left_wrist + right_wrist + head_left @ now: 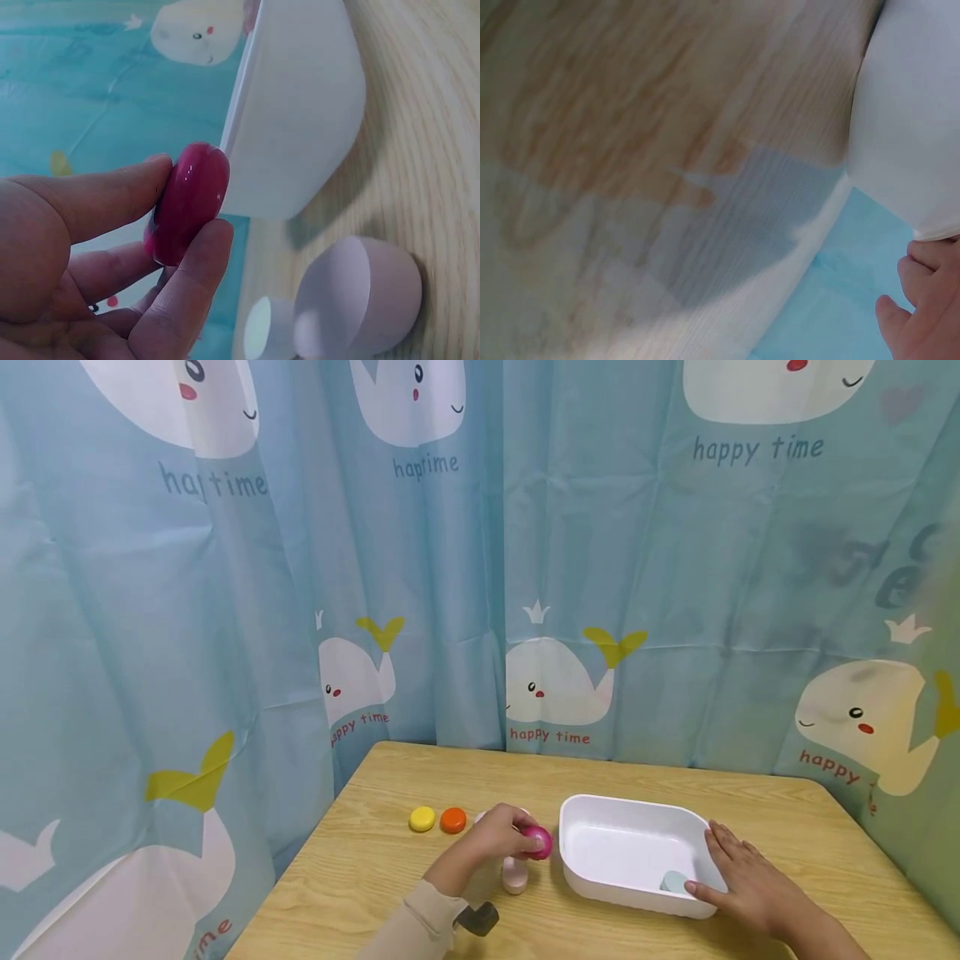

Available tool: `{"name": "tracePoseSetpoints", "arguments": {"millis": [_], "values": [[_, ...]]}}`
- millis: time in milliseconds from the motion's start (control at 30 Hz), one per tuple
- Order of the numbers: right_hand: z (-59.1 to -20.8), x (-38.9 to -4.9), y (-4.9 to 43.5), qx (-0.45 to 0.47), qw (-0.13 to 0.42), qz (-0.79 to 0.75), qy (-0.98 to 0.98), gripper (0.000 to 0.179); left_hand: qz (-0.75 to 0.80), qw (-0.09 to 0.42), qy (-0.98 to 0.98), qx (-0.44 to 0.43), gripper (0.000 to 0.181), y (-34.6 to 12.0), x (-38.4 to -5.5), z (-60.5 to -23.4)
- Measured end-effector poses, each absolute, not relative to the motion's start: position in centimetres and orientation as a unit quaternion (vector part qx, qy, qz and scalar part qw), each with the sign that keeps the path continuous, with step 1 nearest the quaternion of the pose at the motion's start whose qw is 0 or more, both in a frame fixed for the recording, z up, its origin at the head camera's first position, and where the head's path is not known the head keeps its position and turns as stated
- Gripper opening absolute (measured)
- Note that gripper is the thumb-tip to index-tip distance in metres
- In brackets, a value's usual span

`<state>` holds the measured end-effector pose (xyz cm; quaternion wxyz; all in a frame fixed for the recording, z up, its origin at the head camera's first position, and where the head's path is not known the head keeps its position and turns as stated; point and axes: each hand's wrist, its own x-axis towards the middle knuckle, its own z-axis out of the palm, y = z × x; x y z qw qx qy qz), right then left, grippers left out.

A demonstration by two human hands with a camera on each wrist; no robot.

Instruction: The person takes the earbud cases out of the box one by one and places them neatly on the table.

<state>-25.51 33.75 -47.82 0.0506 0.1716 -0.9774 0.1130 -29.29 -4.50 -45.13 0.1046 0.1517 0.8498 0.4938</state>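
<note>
My left hand pinches a glossy magenta rounded disc between thumb and fingers, just left of a white plastic bin. In the left wrist view the magenta disc is held on edge, above the table. My right hand rests on the bin's right end, with its fingers laid straight across the rim and the thumb at the front edge. Inside the bin, near its front right corner, lies a pale blue-green disc. Below my left hand a pale pink block stands on the table.
A yellow disc and an orange disc lie left of my left hand. Other pale pieces are partly hidden behind that hand. The wooden table backs onto a blue whale-print curtain.
</note>
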Motion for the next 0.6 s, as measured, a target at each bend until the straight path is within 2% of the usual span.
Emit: {"name": "tracePoseSetpoints", "arguments": {"millis": [600], "values": [[-47.9, -25.6, 33.8, 0.169, 0.049, 0.112, -0.978, 0.088, 0.538, 0.094, 0.831, 0.108, 0.022, -7.6, -29.7, -44.7]]}}
